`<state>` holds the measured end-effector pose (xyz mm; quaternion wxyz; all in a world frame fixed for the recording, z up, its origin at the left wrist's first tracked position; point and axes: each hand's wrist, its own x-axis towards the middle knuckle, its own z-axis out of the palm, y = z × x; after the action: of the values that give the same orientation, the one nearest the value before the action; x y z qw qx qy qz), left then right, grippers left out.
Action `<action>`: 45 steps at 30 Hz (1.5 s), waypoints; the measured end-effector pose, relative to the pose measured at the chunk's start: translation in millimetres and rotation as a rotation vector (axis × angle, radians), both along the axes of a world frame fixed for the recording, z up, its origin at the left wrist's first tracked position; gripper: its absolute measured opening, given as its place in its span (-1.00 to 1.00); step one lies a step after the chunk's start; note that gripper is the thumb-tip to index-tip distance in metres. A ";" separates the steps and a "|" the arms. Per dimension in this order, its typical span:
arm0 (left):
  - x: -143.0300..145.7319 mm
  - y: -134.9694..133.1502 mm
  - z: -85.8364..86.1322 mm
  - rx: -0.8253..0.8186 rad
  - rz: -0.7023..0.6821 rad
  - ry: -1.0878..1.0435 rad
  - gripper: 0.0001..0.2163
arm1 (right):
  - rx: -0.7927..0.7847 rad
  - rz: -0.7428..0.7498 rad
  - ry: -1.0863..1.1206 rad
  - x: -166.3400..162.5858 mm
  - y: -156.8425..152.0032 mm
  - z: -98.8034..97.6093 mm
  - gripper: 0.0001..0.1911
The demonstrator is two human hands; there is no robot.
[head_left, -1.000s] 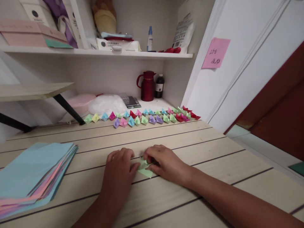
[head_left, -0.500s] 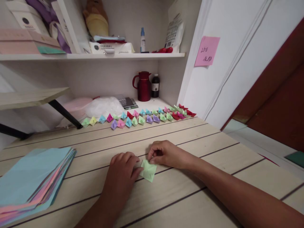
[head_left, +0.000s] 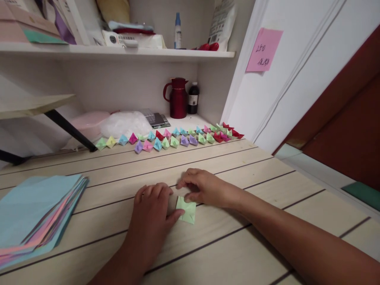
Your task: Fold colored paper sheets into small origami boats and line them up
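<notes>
A small folded square of light green paper (head_left: 187, 211) lies flat on the wooden table between my hands. My left hand (head_left: 152, 209) rests at its left side, thumb stretched out onto the paper's left edge, the other fingers lying apart from it on the table. At the upper right, my right hand (head_left: 204, 188) has its thumb on the paper's top edge. Its index finger curves forward, with a gap between it and the thumb. Neither hand grips the paper.
Two rows of colourful folded paper boats (head_left: 184, 141) line the table's back edge. A stack of coloured paper sheets (head_left: 44, 209) lies at left. Behind stand a red jug (head_left: 178, 99) and a dark bottle (head_left: 193, 99). A small raised shelf (head_left: 35, 106) juts in at left.
The green paper has turned slightly and lies squarer. My right fingers have spread away from the thumb, and my left thumb reaches farther onto the paper. The view has tilted down a little.
</notes>
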<state>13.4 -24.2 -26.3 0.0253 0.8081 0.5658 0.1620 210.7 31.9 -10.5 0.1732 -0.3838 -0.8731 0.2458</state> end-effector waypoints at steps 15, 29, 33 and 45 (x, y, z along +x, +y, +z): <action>0.7 -1.3 -5.3 0.252 -0.062 0.133 -0.64 | -0.119 -0.049 0.007 -12.7 -8.8 7.6 -0.74; 2.6 -3.3 -2.7 0.201 -0.073 0.061 -0.68 | -0.363 -0.013 0.201 -9.9 -6.5 -8.0 -0.85; 1.0 2.2 -3.2 0.087 0.010 -0.144 -0.66 | -0.468 -0.090 0.355 -11.9 -5.3 -8.1 -0.91; 2.2 4.3 5.5 -0.219 -0.066 -0.733 -0.91 | -0.063 -0.066 0.508 -14.8 -19.8 19.9 -0.94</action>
<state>15.7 -20.0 -20.8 0.3175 0.7068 0.5067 0.3780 195.8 12.1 9.4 0.3828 -0.3436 -0.7803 0.3557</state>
